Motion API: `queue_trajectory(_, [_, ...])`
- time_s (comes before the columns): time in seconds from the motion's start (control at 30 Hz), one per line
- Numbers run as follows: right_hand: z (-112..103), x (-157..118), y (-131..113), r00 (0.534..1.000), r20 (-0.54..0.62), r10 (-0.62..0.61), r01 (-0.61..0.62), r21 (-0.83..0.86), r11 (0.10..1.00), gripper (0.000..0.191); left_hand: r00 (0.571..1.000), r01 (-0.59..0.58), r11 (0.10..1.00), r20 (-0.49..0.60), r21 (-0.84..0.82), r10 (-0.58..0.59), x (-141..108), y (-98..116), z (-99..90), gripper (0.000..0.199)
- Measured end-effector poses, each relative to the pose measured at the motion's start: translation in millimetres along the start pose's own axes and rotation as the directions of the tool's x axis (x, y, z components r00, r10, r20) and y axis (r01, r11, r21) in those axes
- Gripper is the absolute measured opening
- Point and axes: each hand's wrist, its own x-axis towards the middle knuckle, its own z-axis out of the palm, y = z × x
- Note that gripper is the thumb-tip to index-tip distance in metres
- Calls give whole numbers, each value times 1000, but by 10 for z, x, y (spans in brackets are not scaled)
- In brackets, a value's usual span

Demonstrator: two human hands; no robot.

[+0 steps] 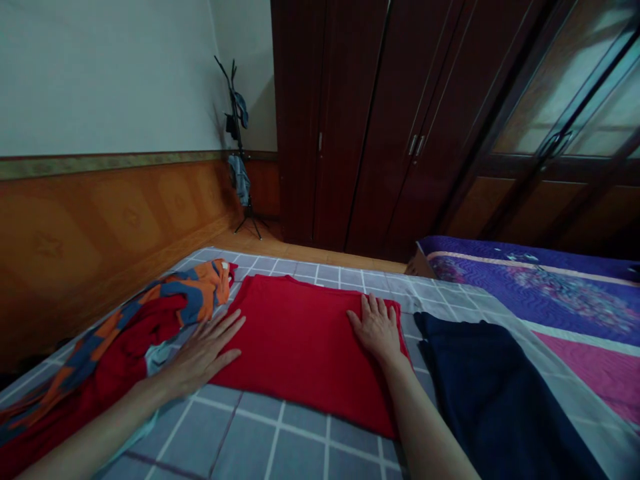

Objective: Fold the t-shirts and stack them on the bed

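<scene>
Landmark: red cloth (pixel 300 340), a folded, roughly rectangular piece of smooth matte fabric, lying flat on the bed sheet (pixel 280 447); all positions below are given against it.
Wall panel (pixel 100 227): far left of the red cloth; glossy orange-brown wood with faint diamond shapes, a patterned strip along its top.
Heap (pixel 115 347): just left of the red cloth; crumpled clothing in orange and blue stripes over dark red, rumpled and uneven, a pale piece showing beneath.
Left hand (pixel 203 357): open, palm down, fingers spread and straight; fingertips rest on the left edge of the red cloth, the heel lies at the edge of the heap. It grips nothing.
Bed sheet: under the red cloth; grey-blue squares divided by thin white lines, smooth.
Coat stand (pixel 239 147): behind the red cloth, in the room corner; thin dark metal pole on splayed legs, blue and dark items hanging from it.
Wardrobe (pixel 370 120): behind the red cloth; tall dark reddish wood doors with slim metal handles.
Right hand (pixel 379 327): open, flat, fingers together and pointing away; pressed on the right end of the red cloth, near its far corner. It grips nothing.
Navy cloth (pixel 495 393): just right of the red cloth; dark, smooth, laid flat.
Quilt (pixel 550 293): far right; purple and pink bands with wavy stitched texture.
</scene>
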Motion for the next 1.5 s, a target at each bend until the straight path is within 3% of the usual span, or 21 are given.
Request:
queue_trajectory(0.1, [10, 6, -7, 1000, -3, 2, -2, -18, 1000, 67, 998, 19, 1000, -65, -16, -20, 10, 107, -95, 64])
queue_trajectory(0.2, [29, 15, -8, 1000, 4, 4, -3, -41, 999, 67, 990, -138, 985, -29, -104, 136, 120, 601, -238, 65])
queue_trajectory(0.3, [43, 25, -4, 1000, 15, 5, -4, -63, 998, 66, 938, -326, 914, 35, -239, 344, 258, 1143, -306, 68])
queue_trajectory(0.4, [42, 29, -3, 1000, 12, 3, -3, -77, 997, 65, 894, -377, 858, 107, -348, 436, 339, 1336, -287, 69])
queue_trajectory(0.47, [34, 28, -5, 1000, 13, 2, -1, -77, 997, 65, 892, -336, 865, 169, -372, 419, 327, 1213, -263, 69])
queue_trajectory(0.57, [27, 28, -3, 1000, 11, -3, 3, -72, 997, 65, 913, -265, 909, 221, -320, 344, 220, 781, -220, 68])
queue_trajectory(0.67, [41, 29, 3, 1000, -7, -9, 8, -75, 997, 64, 961, -199, 956, 150, -214, 234, 91, 326, -139, 63])
queue_trajectory(0.77, [60, 25, -5, 999, -38, -27, 25, -55, 998, 63, 982, -170, 976, 62, -133, 180, 27, 95, -55, 60])
queue_trajectory(0.93, [-31, 11, -15, 997, -81, -12, 12, -5, 1000, 60, 984, -171, 979, 35, -107, 176, 39, 110, -24, 59])
queue_trajectory(1.13, [-441, -242, 257, 971, -199, 135, -82, 251, 965, 60, 976, -217, 972, -38, -89, 214, 31, 57, 69, 59])
queue_trajectory(1.2, [-547, -475, 360, 975, -137, 174, -128, 293, 947, 61, 975, -221, 971, -57, -86, 217, 33, 42, 104, 59])
queue_trajectory(1.3, [-601, -880, 442, 970, 56, 236, -240, 366, 899, 63, 975, -218, 972, -64, -90, 213, 42, 48, 121, 59])
queue_trajectory(1.37, [-591, -1097, 459, 952, 150, 266, -302, 334, 893, 63, 977, -211, 973, -65, -99, 205, 46, 59, 115, 59])
queue_trajectory(1.5, [-576, -1264, 476, 907, 206, 368, -405, 186, 895, 58, 981, -193, 971, -63, -142, 186, 43, 67, 97, 60])
